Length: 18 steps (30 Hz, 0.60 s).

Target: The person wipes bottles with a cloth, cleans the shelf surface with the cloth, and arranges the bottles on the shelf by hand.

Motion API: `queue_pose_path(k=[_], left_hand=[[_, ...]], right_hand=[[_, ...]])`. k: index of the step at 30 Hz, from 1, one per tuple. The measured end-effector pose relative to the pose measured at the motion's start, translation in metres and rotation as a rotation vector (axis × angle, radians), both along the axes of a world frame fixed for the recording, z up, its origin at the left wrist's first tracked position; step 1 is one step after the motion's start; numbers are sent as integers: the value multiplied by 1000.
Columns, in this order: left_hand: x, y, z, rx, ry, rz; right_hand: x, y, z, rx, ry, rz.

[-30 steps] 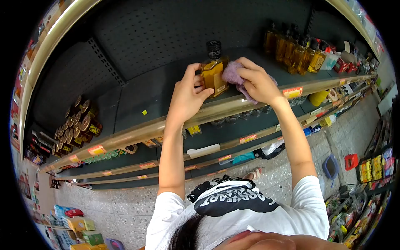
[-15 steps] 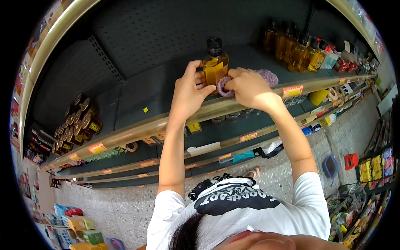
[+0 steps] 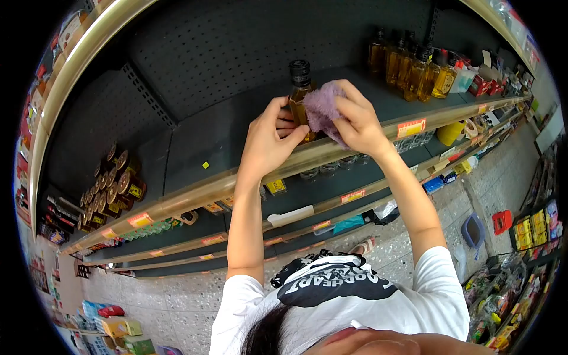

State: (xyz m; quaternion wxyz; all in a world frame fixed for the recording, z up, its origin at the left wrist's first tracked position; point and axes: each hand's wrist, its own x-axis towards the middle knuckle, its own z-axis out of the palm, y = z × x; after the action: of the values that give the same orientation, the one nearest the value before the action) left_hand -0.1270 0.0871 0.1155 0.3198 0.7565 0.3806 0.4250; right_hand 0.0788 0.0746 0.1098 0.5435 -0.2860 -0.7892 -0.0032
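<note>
Left hand: fingers curled part-way round the left side of a clear glass bottle of amber liquid with a black cap, thumb across its near side, gap only as wide as the bottle. Right hand: fingers bunched tight on a fluffy purple cloth, cloth pressed to the bottle's right side and covering part of it. Bottle is upright or close to it, at the near edge of the dark grey metal shelf, just behind the beige front rail. Base is hidden by thumb and rail, so can't tell if it's resting or lifted. Far right on same shelf: group of amber glass bottles with black caps, standing close together, red cardboard boxes to the right of them. Left end: stacked dark round jars with brown lids. Small yellow square tag lies on the shelf left of the left hand, well apart from the bottle. Orange-and-yellow price label on the rail, right of the right hand.
</note>
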Motion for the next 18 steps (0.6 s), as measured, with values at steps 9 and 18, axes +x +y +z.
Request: queue_pose_path(k=[9, 18], left_hand=[[-1, 4, -6, 43, -44, -33], [-2, 5, -4, -52, -26, -93]], right_hand=[[5, -5, 3, 44, -364, -20], [9, 3, -3, -38, -187, 73]])
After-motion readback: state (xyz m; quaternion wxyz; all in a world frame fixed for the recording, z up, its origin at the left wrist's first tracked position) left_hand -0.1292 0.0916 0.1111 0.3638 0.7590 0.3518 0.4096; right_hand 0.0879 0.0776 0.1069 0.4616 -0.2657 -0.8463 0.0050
